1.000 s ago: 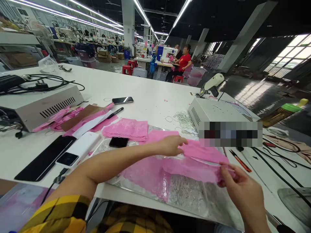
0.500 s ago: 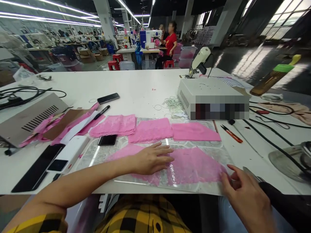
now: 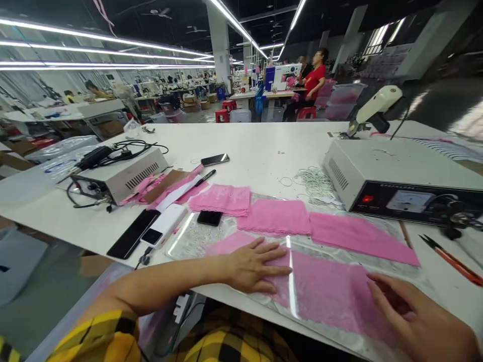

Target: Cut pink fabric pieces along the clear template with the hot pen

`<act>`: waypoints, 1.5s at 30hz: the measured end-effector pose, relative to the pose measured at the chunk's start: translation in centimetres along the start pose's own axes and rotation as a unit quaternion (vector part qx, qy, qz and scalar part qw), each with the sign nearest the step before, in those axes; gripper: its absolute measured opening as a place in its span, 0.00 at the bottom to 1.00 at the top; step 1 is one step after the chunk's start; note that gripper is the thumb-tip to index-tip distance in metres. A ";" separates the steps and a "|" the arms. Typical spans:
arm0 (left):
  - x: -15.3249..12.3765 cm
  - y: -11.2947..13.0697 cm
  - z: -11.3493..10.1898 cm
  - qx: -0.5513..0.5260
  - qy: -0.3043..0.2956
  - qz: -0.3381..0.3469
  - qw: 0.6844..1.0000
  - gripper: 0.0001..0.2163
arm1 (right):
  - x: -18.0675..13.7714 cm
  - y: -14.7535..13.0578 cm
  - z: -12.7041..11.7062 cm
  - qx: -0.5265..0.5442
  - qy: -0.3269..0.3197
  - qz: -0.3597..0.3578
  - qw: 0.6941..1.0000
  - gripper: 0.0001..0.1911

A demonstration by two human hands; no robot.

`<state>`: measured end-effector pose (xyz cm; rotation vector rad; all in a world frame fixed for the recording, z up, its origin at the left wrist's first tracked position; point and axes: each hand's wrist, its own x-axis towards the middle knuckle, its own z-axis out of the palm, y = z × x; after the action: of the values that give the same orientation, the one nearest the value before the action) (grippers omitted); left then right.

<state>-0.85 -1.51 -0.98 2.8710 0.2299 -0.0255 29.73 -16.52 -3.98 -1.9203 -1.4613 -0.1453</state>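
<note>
Both hands [image 3: 252,264] apparently flat, fingers spread

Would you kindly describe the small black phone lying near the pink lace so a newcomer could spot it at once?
Start at the white table, then find the shiny clear sheet by its near edge. The small black phone lies on that sheet's far left corner, just below a folded pink lace stack; unlike the other phones, it touches the sheet.

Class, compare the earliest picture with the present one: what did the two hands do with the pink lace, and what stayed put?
The pink lace piece, first held up between both hands, now lies flat on the shiny sheet. The left hand and right hand let go and press it open-palmed. The three lace pieces behind, phones and machines stayed put.
</note>
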 end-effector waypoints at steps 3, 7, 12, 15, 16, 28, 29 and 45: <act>0.4 -0.6 -1.1 -0.009 0.036 0.012 0.999 0.22 | 3.6 -1.1 -0.5 0.031 -0.034 0.060 0.997 0.18; 4.4 -2.2 -3.6 -0.021 0.078 -0.052 0.995 0.10 | 9.0 -0.9 0.7 0.061 -0.083 0.121 0.987 0.15; 12.4 -3.8 -5.8 -0.026 0.067 -0.075 0.995 0.06 | 12.3 0.6 3.8 0.061 -0.113 0.131 0.983 0.11; 15.9 -4.0 -5.6 -0.033 0.026 -0.074 0.996 0.06 | 12.0 1.5 4.8 0.063 -0.127 0.141 0.980 0.11; 16.6 -3.9 -5.5 -0.035 0.010 -0.072 0.997 0.05 | 11.8 1.7 5.0 0.065 -0.129 0.145 0.979 0.12; 18.3 -4.7 -5.9 -0.065 -0.074 -0.078 0.992 0.11 | 11.2 2.6 5.2 0.106 -0.128 0.149 0.975 0.12; 18.3 -4.7 -6.0 -0.070 -0.075 -0.079 0.992 0.12 | 11.2 2.6 5.1 0.112 -0.126 0.144 0.975 0.13; 17.2 -3.6 -9.1 -0.179 -0.027 -0.062 0.982 0.07 | 9.9 2.4 1.1 0.028 -0.119 0.005 0.992 0.09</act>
<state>15.58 6.90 6.23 2.4919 0.3618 -0.0769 35.00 -8.23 -1.16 -1.9506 -1.5924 0.1326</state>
